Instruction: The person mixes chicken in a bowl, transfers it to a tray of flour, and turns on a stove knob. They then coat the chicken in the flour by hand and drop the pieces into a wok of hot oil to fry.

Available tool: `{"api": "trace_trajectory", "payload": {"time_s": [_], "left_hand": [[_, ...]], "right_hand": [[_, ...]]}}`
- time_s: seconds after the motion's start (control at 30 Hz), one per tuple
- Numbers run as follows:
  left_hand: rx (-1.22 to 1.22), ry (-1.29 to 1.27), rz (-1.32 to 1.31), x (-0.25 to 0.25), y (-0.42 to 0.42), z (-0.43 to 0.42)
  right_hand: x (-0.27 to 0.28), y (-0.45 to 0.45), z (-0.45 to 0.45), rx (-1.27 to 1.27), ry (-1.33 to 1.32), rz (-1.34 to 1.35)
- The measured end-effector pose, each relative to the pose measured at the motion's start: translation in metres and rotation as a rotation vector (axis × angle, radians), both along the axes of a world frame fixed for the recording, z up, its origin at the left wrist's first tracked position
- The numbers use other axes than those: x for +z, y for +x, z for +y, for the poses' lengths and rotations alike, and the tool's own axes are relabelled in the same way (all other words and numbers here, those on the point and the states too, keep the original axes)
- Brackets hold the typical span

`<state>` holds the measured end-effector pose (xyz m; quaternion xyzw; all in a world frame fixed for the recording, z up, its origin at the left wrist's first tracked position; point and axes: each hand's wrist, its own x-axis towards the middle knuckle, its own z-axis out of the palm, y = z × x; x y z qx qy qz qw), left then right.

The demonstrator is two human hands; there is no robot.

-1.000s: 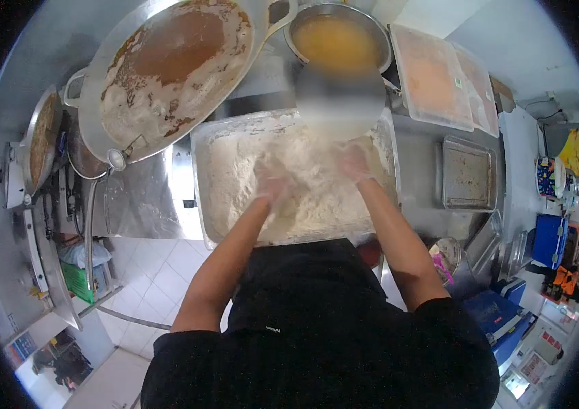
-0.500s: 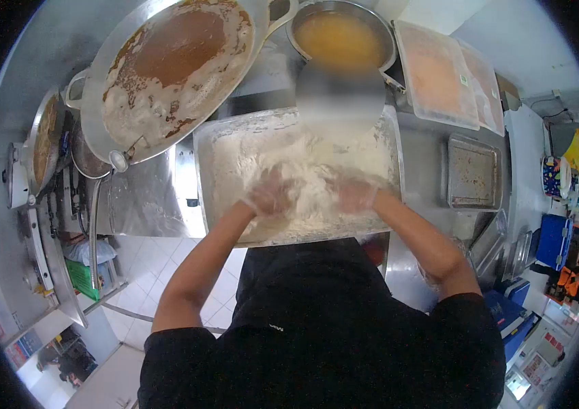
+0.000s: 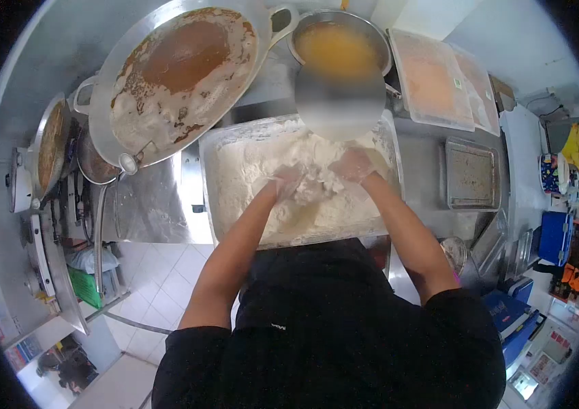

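Observation:
A large rectangular tub (image 3: pixel 209 174) full of white flour (image 3: pixel 248 146) lies right in front of me. Between my two hands is a heap of lumpy flour-coated pieces (image 3: pixel 315 185), their kind hidden by the coating. My left hand (image 3: pixel 289 178), in a clear plastic glove, cups the heap from the left. From the right, my right hand (image 3: pixel 354 165), gloved too, curls in against the same pieces. Flour and motion blur partly hide the fingers of both hands.
A big two-handled pan of foamy brown oil (image 3: pixel 187 58) stands at upper left, a thermometer (image 3: pixel 128 162) on its rim. Behind the tub is a metal bowl of yellowish liquid (image 3: pixel 337 44). Lidded plastic containers (image 3: pixel 432 82) and a metal tray (image 3: pixel 473 174) are at right.
Both hands have moved farther forward in the tub. The flour-coated pieces now show as a clumped heap between them, where before the hands were blurred in loose flour.

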<state>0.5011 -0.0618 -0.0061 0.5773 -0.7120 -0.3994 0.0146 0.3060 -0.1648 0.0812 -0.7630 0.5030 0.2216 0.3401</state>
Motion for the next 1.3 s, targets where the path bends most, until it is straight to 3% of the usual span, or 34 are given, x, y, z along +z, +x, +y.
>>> {"api": "trace_trajectory", "payload": {"time_s": [0.03, 0.1, 0.17, 0.23, 0.3, 0.37, 0.43, 0.5, 0.57, 0.6, 0.63, 0.67, 0.7, 0.73, 0.8, 0.9, 0.97, 1.0, 1.03, 1.1, 1.2, 1.23, 1.3], "left_hand": [[0.178, 0.078, 0.195, 0.034, -0.006, 0.010], [0.319, 0.126, 0.236, 0.046, -0.009, 0.022], [0.226, 0.056, -0.073, 0.019, -0.001, 0.029], [0.896, 0.230, 0.807, 0.005, 0.013, 0.031], [1.229, 0.499, 1.180, -0.042, 0.034, 0.023], [0.996, 0.189, 1.043, -0.060, 0.028, 0.005], [0.619, -0.015, 0.480, -0.060, 0.014, -0.010], [0.059, -0.128, -0.467, -0.044, 0.003, -0.026], [-0.084, -0.343, -0.491, -0.043, 0.007, -0.002], [-0.043, -0.340, -0.302, -0.041, 0.010, 0.014], [-0.012, -0.330, -0.114, -0.040, 0.014, 0.029], [0.127, -0.196, 0.274, -0.042, 0.017, 0.048], [0.267, -0.057, 0.659, -0.043, 0.021, 0.061], [0.081, -0.147, 0.371, -0.033, 0.025, 0.071], [-0.285, -0.315, -0.215, 0.011, 0.029, 0.075], [-0.318, 0.006, -0.506, 0.057, -0.005, 0.038], [-0.055, -0.307, -0.498, -0.019, -0.002, 0.036], [0.100, -0.308, -0.345, -0.026, -0.002, 0.032], [0.246, -0.321, -0.180, -0.021, -0.003, 0.026], [0.557, -0.027, 0.447, 0.000, -0.004, 0.009], [-0.190, -0.395, -0.249, -0.149, 0.035, 0.012], [0.063, -0.174, 0.042, -0.107, 0.022, 0.013], [0.446, -0.051, 0.214, -0.024, -0.019, 0.023]], "right_hand": [[-0.002, -0.004, -0.004, 0.133, 0.002, -0.013], [-0.020, -0.020, -0.008, 0.308, -0.052, -0.038], [-0.052, -0.045, -0.016, 0.275, -0.252, -0.055], [-0.129, -0.067, -0.032, 0.123, -0.408, -0.065], [-0.220, -0.072, -0.058, -0.039, -0.457, -0.070], [-0.141, -0.023, -0.042, 0.408, -0.345, -0.058], [-0.093, 0.015, -0.019, 0.464, -0.294, -0.047], [-0.090, 0.040, -0.010, 0.648, -0.188, 0.057], [-0.104, 0.030, -0.002, 0.442, 0.119, -0.242], [-0.114, 0.003, 0.013, 0.095, 0.349, -0.607], [-0.109, -0.017, 0.025, 0.105, 0.273, -0.717], [-0.104, -0.036, 0.037, 0.119, 0.189, -0.821], [-0.080, -0.053, 0.045, 0.494, -0.194, -0.645], [-0.061, -0.060, 0.051, 0.851, -0.573, -0.432], [-0.044, -0.056, 0.056, 0.880, -0.510, -0.217], [-0.060, -0.029, 0.064, 0.641, -0.406, -0.098], [-0.093, -0.009, 0.060, 0.378, -0.372, -0.145], [-0.116, 0.000, 0.058, 0.236, -0.364, -0.196], [-0.120, 0.008, 0.050, 0.093, -0.359, -0.249], [-0.114, 0.009, 0.020, 0.055, -0.149, -0.311], [-0.117, -0.010, -0.015, 0.136, 0.068, -0.529], [-0.113, -0.011, -0.018, 0.156, -0.069, -0.378], [-0.102, -0.021, -0.018, 0.236, -0.158, -0.409]]}}
